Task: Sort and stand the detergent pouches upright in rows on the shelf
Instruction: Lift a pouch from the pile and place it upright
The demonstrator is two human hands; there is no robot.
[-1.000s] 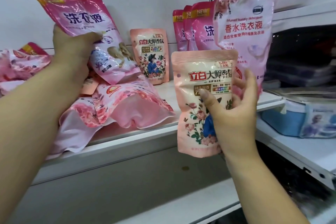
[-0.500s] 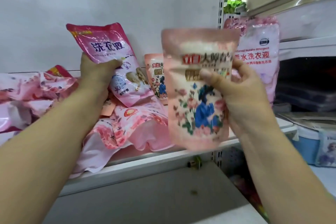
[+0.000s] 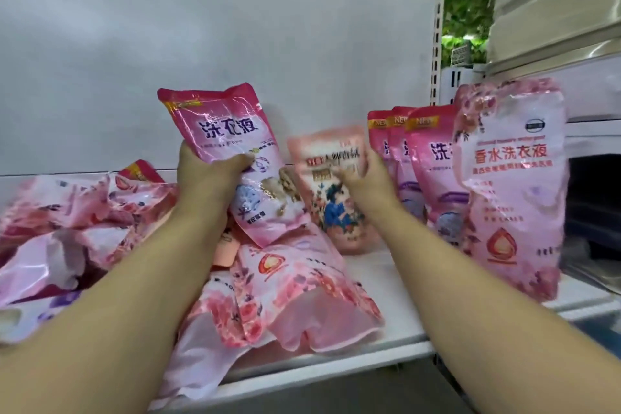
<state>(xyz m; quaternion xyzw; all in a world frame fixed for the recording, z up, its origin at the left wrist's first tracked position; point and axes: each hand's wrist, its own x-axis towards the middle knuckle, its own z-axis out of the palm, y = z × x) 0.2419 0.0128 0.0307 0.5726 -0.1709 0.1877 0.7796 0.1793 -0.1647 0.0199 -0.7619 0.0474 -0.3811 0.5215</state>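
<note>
left hand (image 3: 210, 178) grips the magenta pouch (image 3: 235, 158), long axis tilted, top leaning left; right hand (image 3: 366, 178) pinches the peach pouch (image 3: 332, 191) upright near the shelf (image 3: 386, 306) back edge.

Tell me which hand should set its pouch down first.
Probably the right hand. Its peach floral pouch is already upright, low over bare shelf beside the standing row of dark pink pouches. The left hand holds its dark pink pouch tilted above the fallen pile.

Magenta pouch (image 3: 232, 158): 洗衣液; pale pouch (image 3: 510, 185): 香水洗衣液 (clear).
</note>
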